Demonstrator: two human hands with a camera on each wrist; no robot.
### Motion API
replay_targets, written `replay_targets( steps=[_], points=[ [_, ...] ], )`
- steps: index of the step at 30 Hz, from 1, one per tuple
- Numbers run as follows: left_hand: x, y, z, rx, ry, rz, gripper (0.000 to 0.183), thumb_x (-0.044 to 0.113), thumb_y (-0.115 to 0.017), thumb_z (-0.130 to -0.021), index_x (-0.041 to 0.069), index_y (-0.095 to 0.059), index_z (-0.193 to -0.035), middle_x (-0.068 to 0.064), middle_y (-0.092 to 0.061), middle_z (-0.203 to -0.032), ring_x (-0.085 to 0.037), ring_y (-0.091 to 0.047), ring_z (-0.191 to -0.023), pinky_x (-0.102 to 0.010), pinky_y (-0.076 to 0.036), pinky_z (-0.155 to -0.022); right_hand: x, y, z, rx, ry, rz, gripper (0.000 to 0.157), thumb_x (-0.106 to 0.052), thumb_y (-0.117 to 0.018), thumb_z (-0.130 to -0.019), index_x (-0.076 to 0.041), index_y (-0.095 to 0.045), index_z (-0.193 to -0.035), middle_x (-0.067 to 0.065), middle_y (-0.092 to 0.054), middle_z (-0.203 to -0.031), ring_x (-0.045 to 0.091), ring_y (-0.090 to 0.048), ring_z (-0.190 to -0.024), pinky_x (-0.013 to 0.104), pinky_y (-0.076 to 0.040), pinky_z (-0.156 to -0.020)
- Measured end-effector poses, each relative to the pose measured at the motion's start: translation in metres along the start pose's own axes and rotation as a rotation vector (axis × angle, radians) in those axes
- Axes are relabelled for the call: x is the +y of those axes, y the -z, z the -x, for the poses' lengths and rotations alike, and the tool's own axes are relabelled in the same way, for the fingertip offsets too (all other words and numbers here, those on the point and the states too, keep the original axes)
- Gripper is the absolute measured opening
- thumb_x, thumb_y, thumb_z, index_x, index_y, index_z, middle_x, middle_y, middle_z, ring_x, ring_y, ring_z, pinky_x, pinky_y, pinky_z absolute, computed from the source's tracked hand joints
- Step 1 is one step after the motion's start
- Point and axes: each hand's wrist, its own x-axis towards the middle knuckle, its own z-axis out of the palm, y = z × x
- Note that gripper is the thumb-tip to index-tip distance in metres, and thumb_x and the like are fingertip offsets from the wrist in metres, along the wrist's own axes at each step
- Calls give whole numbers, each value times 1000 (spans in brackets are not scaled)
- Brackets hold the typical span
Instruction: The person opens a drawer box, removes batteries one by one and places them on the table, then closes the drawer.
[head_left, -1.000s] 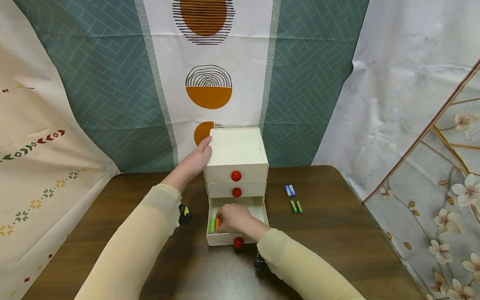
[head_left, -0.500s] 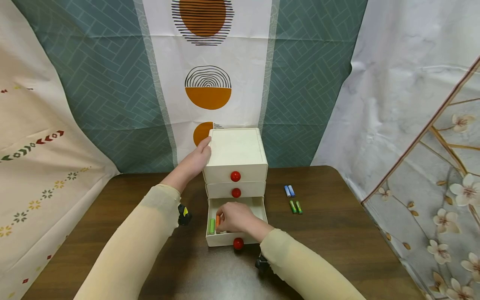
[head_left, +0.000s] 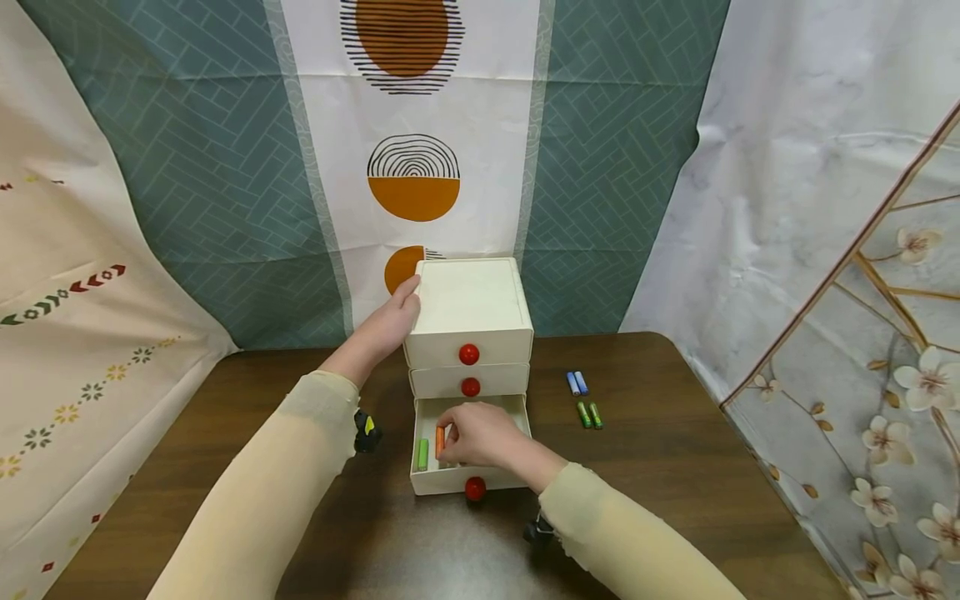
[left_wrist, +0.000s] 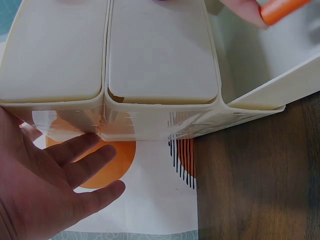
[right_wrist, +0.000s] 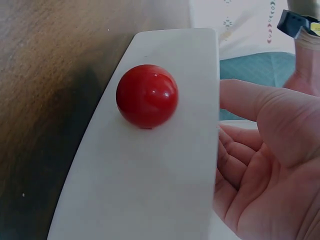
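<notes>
A white chest of drawers [head_left: 468, 296] with red round knobs stands on the table, its bottom drawer [head_left: 442, 482] pulled out. My left hand [head_left: 386, 329] rests at the chest's left side near the top, and the left wrist view shows its fingers extended. Reaching into the drawer, my right hand [head_left: 480, 435] pinches an orange cylinder [left_wrist: 282, 9], battery-like in shape, between thumb and finger. To the left of it in the drawer lies a light green cylinder [head_left: 423, 455]. In the right wrist view, the drawer front with its red knob [right_wrist: 147, 96] hides the fingertips.
Two blue-and-white batteries [head_left: 577, 383] and two green batteries [head_left: 589, 415] lie on the brown table [head_left: 660, 467] right of the chest. The upper two drawers [head_left: 435, 382] are closed. Patterned cloths [head_left: 622, 167] hang behind and at both sides.
My right hand has shifted slightly right with the orange cylinder, widening the gap to the light green one. My left hand stays at the chest.
</notes>
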Motion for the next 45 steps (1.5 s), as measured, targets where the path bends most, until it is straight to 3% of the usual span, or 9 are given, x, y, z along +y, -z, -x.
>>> replay_targets(
  steps=[22, 30, 45],
  points=[
    [0, -1, 2, -6, -18, -2, 67, 48, -20, -119, 26, -3, -180, -7, -5, -186, -34, -9, -170, -58, -10, -135, 13, 29, 37, 79, 31, 1, 39, -20, -90, -91, -9, -79, -127, -21, -68, -79, 0, -60, -72, 30, -54, -70],
    [1, 0, 2, -6, -16, -6, 67, 48, -20, -119, 26, -2, -180, -7, -5, -186, -34, -9, -170, -58, -9, -135, 17, 40, 46, 65, 14, -32, 42, -20, -88, -94, -8, -78, -132, -20, -69, -80, 1, -60, -70, 31, -54, -70],
    [-1, 0, 1, -10, -35, 0, 68, 48, -19, -119, 24, -3, -180, -8, -5, -186, -34, -9, -170, -57, -9, -135, 31, 47, 71, 99, -2, -41, 44, -19, -90, -92, -8, -77, -134, -20, -69, -83, 3, -59, -67, 31, -48, -61]
  ],
)
